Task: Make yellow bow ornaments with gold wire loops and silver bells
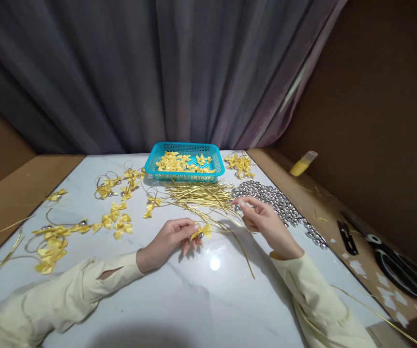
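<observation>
My left hand (174, 239) pinches a small yellow ribbon bow (206, 230) between thumb and fingers, just above the white tabletop. A shiny silver bell (201, 235) sits against the middle of this bow. Thin gold cord runs from near the bow toward the right. At the left edge of a heap of silver bells (262, 192), my right hand (261, 217) has its thumb and index finger closed around a single bell (236, 208), partly covered by the fingertips. A bundle of gold cords (199, 195) lies between and beyond the hands.
Behind the cords stands a turquoise basket (149, 166) holding yellow bows. Bows with cords and bells (52, 241) lie along the left; another cluster (239, 165) is at the back right. Scissors (399, 270), a black cutter (347, 238) and a yellow tube (303, 163) lie at right.
</observation>
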`<state>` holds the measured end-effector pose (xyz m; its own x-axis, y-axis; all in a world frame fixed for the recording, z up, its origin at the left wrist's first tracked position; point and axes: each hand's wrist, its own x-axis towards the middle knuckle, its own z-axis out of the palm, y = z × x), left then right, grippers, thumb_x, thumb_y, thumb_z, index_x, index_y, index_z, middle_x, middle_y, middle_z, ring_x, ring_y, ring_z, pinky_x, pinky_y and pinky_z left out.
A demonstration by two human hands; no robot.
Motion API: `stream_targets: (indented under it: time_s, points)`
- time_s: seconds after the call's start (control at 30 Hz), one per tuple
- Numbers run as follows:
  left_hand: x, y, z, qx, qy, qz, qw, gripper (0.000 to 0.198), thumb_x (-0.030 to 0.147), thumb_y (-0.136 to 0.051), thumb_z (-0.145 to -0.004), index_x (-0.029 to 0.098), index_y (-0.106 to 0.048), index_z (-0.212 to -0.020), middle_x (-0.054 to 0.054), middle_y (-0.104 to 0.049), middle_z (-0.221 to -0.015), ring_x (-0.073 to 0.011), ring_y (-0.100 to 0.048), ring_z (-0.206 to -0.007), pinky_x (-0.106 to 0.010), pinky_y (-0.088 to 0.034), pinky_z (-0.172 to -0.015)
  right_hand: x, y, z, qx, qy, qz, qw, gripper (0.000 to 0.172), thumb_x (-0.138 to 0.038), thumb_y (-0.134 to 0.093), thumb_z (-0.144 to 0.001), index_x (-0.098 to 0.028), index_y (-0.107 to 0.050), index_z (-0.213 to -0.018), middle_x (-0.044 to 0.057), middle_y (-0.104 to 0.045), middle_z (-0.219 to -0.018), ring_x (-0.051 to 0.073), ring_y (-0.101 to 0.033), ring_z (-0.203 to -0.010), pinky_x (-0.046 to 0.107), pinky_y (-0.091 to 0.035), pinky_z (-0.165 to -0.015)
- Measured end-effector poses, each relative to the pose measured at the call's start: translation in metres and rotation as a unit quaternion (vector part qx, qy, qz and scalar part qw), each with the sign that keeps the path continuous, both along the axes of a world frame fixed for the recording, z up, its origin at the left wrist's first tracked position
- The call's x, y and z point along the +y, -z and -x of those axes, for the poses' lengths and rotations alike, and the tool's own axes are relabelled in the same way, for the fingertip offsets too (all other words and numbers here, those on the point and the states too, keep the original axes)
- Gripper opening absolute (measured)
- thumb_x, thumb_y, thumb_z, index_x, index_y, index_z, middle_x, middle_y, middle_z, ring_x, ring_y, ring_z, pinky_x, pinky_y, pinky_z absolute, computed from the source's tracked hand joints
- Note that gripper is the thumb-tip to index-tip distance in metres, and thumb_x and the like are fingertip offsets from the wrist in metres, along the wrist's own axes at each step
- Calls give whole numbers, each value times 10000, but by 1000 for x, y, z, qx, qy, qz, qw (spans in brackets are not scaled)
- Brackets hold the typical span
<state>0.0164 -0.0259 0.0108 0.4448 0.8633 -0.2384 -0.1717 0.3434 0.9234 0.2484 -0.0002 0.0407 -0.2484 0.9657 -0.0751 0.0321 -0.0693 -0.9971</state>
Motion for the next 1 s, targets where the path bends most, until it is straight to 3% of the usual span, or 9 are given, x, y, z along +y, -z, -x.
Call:
stream_targets:
  time_s: [0.1, 0.2, 0.4, 0.5, 0.6, 0.67, 0.8, 0.87, 1.0]
  points:
    - [-2, -1, -2, -110, 44, 129, 985, 156, 255, -621, -789, 131, -540, -741, 13, -527, -555, -50, -415, -438, -156, -292, -420, -13, -2, 19, -50, -131, 28, 990, 394, -421, -625, -762, -178, -532, -1058, -124, -231, -446, 52, -157, -418, 207, -103, -402]
    - [-5, 0, -3, -193, 94, 216, 953, 114, 127, -639, -728, 129, -525, -741, 57, -399, -499, -39, -327, -420, -142, -244, -406, -22, 0, 34, -64, -196, 29, 978, 419, -353, -646, -752, -173, -534, -1113, -131, -205, -457, 52, -147, -431, 211, -111, -410]
    - [-13, 1, -4, -282, 158, 296, 899, 128, -13, -544, -721, 96, -549, -786, 87, -246, -475, -42, -171, -415, -139, -204, -419, -26, 14, 47, -28, -208, 43, 977, 338, -377, -677, -714, -124, -619, -931, -131, -229, -431, 38, -154, -418, 216, -105, -412]
    - [-16, 2, -4, -284, 195, 303, 889, 131, 4, -541, -739, 123, -540, -795, 90, -226, -472, -54, -134, -422, -149, -224, -436, -27, 16, 50, 2, -187, 49, 981, 294, -406, -677, -706, -118, -638, -743, -86, -387, -455, 35, -255, -425, 210, -151, -418]
    - [-15, 5, -4, -245, 232, 285, 897, 20, 130, -543, -810, 133, -543, -790, 76, -284, -487, -53, -174, -424, -171, -286, -468, -28, 13, 51, 25, -160, 72, 984, 305, -423, -647, -734, -122, -626, -692, -29, -530, -525, 44, -342, -441, 206, -191, -417]
    - [-12, 7, -5, -199, 232, 256, 917, 67, 199, -565, -810, 135, -545, -804, 61, -348, -520, -49, -240, -428, -193, -330, -490, -27, 11, 49, 23, -149, 85, 985, 300, -420, -654, -730, -124, -626, -687, -42, -503, -492, 39, -297, -415, 206, -160, -400]
    - [-4, 3, -5, -134, 140, 164, 967, 126, 270, -571, -810, 148, -548, -832, 5, -491, -670, -80, -428, -534, -210, -374, -525, -25, 9, 43, 10, -180, 92, 979, 277, -397, -691, -698, -127, -638, -666, -86, -359, -441, 37, -223, -410, 211, -115, -400]
    - [-2, -2, -3, -46, 98, 62, 992, 220, 350, -497, -858, 140, -557, -825, -18, -526, -702, -108, -490, -599, -225, -398, -556, -24, 9, 40, 18, -195, 95, 976, 272, -397, -672, -718, -133, -639, -660, -88, -344, -447, 38, -217, -413, 212, -121, -408]
    - [-4, -12, 1, 86, 117, -106, 984, 327, 387, -433, -883, 129, -560, -728, -19, -543, -643, -116, -499, -580, -248, -411, -589, -24, 7, 37, 22, -193, 93, 977, 275, -403, -648, -740, -138, -641, -663, -86, -360, -449, 38, -214, -415, 215, -124, -412]
